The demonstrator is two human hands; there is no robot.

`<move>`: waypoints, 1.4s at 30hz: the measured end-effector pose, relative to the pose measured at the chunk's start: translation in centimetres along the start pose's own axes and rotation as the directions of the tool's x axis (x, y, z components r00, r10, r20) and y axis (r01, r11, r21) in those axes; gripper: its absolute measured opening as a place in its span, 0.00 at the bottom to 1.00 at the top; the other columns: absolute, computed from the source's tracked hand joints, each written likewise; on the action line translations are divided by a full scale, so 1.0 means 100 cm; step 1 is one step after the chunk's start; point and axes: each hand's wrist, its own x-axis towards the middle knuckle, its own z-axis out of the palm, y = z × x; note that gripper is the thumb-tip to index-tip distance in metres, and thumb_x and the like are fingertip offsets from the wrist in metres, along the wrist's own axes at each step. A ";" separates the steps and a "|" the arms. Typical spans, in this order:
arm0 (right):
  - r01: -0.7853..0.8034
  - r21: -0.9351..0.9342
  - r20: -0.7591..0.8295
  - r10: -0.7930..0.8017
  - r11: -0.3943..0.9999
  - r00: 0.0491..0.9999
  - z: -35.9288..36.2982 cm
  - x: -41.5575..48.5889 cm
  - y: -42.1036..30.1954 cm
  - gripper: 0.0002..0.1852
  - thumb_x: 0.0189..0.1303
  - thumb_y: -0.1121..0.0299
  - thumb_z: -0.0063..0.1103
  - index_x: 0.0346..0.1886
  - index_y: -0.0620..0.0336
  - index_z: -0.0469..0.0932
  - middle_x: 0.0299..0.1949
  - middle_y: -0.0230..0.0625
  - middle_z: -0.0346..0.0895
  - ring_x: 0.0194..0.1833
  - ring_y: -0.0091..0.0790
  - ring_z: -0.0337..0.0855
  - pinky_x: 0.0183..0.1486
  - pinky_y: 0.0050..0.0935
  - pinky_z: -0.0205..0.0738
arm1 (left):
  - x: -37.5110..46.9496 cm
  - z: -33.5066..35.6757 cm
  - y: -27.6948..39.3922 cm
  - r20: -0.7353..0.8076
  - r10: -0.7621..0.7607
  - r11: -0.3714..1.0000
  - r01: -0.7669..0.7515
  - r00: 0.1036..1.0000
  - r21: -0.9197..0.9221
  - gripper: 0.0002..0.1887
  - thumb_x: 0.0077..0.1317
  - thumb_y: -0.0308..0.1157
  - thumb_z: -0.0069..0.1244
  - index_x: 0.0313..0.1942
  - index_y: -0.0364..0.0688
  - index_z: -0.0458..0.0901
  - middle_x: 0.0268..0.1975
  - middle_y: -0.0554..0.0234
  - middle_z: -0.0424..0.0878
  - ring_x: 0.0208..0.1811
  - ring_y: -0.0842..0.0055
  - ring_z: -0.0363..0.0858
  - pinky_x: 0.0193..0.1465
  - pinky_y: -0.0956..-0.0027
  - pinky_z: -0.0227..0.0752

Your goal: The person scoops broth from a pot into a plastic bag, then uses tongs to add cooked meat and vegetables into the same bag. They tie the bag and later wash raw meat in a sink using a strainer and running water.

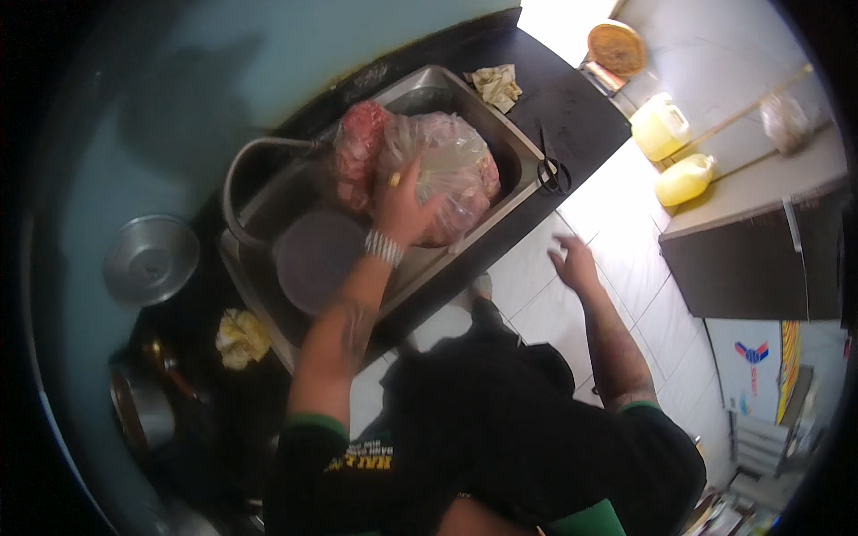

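Observation:
My left hand (405,208), with a ring and a metal wristband, rests against a large clear plastic bag (446,161) of pale pink contents that look like meat; whether its fingers grip the plastic I cannot tell. Beside the bag, a red mass like raw meat (362,127) sits partly in plastic. Both lie over the basin of a stainless steel sink (529,144). A round grey lid or basin (322,261) is next to them in the sink. My right hand (573,261) hangs over the floor, fingers apart, holding nothing.
Black-handled scissors (554,175) lie at the counter's edge, near a crumpled cloth (496,87). A curved hose (231,174) arches over the sink. Left of it are a metal bowl (151,260), a yellowish cloth (242,340) and a pot (144,409). Yellow jugs (660,127) stand across the tiled floor.

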 end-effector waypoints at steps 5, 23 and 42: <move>-0.058 0.015 -0.139 0.060 0.998 0.988 0.022 0.141 0.050 0.27 0.57 0.64 0.64 0.58 0.63 0.70 0.52 0.53 0.72 0.53 0.51 0.75 0.55 0.41 0.71 | 0.054 0.054 -0.023 0.132 -0.295 0.853 0.199 0.946 0.482 0.20 0.57 0.35 0.57 0.50 0.41 0.77 0.50 0.50 0.79 0.53 0.56 0.74 0.52 0.55 0.72; -0.287 0.020 0.026 0.287 0.958 0.958 0.030 0.208 0.078 0.22 0.51 0.67 0.61 0.50 0.68 0.73 0.42 0.59 0.78 0.48 0.59 0.78 0.51 0.45 0.73 | 0.053 0.025 -0.070 -0.063 -0.754 0.646 0.721 0.653 -0.251 0.23 0.51 0.26 0.57 0.50 0.36 0.77 0.48 0.62 0.80 0.47 0.72 0.77 0.48 0.67 0.72; -0.876 0.343 0.837 -0.534 0.339 0.122 0.027 0.099 -0.092 0.44 0.54 0.23 0.38 0.51 0.57 0.72 0.45 0.38 0.76 0.38 0.29 0.72 0.37 0.29 0.66 | 0.041 -0.049 -0.011 -0.209 -0.532 0.805 0.567 0.820 0.176 0.14 0.61 0.36 0.48 0.41 0.35 0.79 0.40 0.43 0.82 0.44 0.52 0.80 0.46 0.56 0.72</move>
